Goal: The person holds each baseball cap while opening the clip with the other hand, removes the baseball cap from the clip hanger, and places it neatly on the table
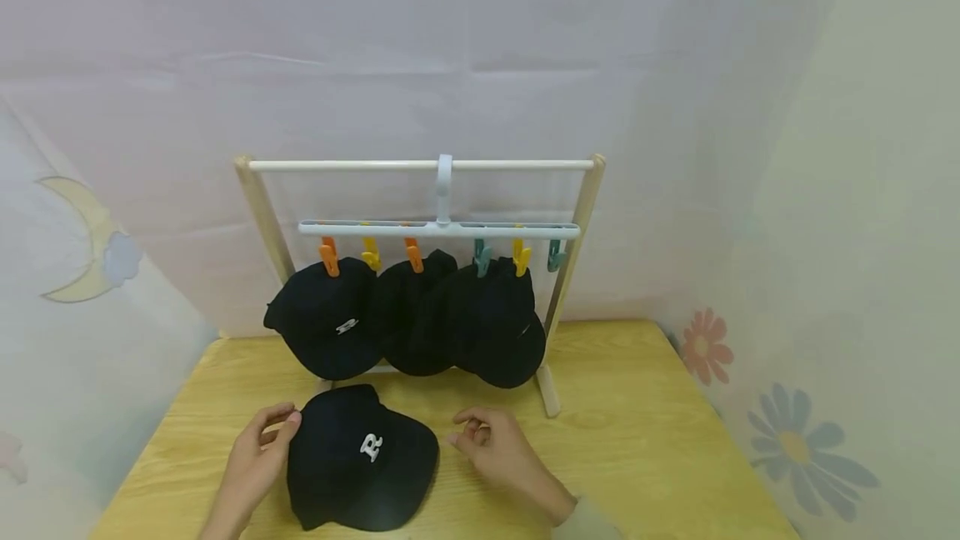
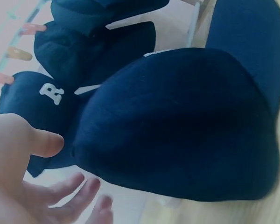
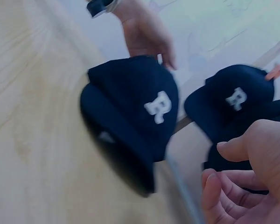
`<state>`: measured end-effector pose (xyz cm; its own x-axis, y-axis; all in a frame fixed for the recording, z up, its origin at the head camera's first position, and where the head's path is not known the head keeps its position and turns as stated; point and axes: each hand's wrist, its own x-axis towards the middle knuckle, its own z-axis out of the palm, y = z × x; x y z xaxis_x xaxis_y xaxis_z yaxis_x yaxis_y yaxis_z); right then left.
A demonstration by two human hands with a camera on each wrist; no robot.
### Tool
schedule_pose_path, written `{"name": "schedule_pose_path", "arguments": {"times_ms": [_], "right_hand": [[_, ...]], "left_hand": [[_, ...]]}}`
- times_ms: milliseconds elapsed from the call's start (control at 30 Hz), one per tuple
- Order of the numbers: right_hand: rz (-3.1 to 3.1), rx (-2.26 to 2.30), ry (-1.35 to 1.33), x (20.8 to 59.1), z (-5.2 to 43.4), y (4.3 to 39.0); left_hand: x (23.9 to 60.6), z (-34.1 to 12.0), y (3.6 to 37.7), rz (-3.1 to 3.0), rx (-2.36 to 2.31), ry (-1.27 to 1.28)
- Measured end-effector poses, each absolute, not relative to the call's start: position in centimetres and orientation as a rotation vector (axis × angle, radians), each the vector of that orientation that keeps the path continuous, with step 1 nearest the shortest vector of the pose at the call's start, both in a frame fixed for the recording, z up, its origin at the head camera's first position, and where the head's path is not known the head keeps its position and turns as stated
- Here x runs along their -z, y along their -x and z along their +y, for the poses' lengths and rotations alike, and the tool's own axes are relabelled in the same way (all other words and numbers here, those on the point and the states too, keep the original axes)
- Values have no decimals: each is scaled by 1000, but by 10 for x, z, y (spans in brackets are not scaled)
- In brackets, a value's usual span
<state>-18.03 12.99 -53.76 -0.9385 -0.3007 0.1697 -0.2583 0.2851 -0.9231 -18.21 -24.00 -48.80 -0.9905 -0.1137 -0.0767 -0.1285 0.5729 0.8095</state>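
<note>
On the wooden bench [image 1: 637, 432], just in front of the little drying rack [image 1: 577, 232], lies a black cap [image 1: 360, 457] with a white "R" on its front, crown toward the rack and brim toward the person. The left hand [image 1: 255, 457] sits at the cap's left edge, its fingertips [image 1: 291, 418] touching the crown near the back; the fingers are loosely bent and, from the wrist view, spread apart with nothing gripped. The right hand [image 1: 495, 444] rests on the bench just to the right of the cap, not touching it, its fingers curled in loosely and holding nothing.

Behind them, a white clip hanger [image 1: 438, 229] hooks over the rack's top bar. Orange, yellow and teal pegs [image 1: 328, 257] hang from it, and several more black caps [image 1: 330, 327] dangle from them in an overlapping row, the leftmost showing a small white letter.
</note>
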Motion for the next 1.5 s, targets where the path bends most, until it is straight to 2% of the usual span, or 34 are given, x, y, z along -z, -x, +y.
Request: {"name": "schedule_pose_path", "arguments": {"times_ms": [267,600,1133,1500], "right_hand": [[2555,1822,664,495,163,176],[2687,1908,578,468,184,177],[2879,2170,659,424,208,196],[2876,2219,697,408,212,207]], "left_hand": [[477,-227,177,2964,-1551,149],[459,-202,176,3082,-1562,62],[432,-146,188,3028,-1732,-476],[416,-126,192,2929,-1803,-614]]}}
